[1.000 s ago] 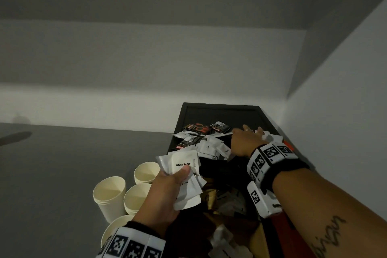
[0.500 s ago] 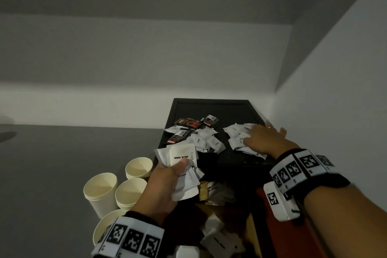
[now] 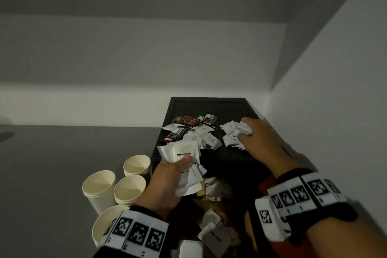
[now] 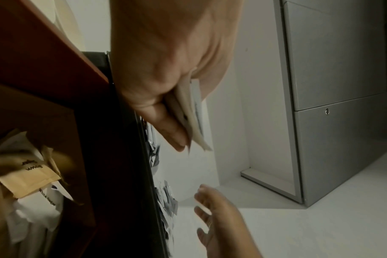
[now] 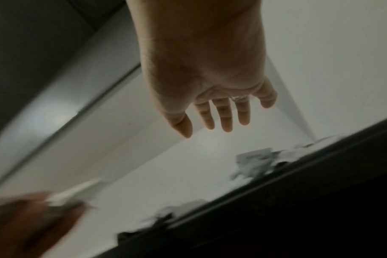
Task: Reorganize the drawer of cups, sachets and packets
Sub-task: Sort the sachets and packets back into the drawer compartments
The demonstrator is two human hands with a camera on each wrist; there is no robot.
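Head view: left hand (image 3: 167, 182) clenched round a fanned bundle of white sugar sachets (image 3: 184, 165), thumb pressed over the front one; left wrist view confirms the stack pinched between thumb and fingers (image 4: 175, 137). Right hand (image 3: 257, 140) at 2 o'clock from the left, fingers straight and spread, palm down over a small pile of white sachets (image 3: 232, 134) on the black tray (image 3: 209, 102); grasping nothing, right wrist view shows the open palm (image 5: 210, 78). Whether the fingertips touch the pile, can't tell.

Outward: at 12 o'clock from the left hand, a second loose heap of white sachets (image 3: 201, 138) mid-tray, with dark coffee packets (image 3: 184, 121) at its far edge. Paper cups (image 3: 129, 188) in stacks at 9 o'clock on the grey counter (image 3: 52, 174), outside the tray. Open drawer (image 3: 219, 205) at 6 o'clock, with brown and white sachets jumbled inside.

Progress, as a judgement: roughly mid-sort. Cups out and stacked, some sachets grouped on the tray, one bundle in hand. Left: drawer contents unsorted, tray piles mixed with packets, nothing returned in order.
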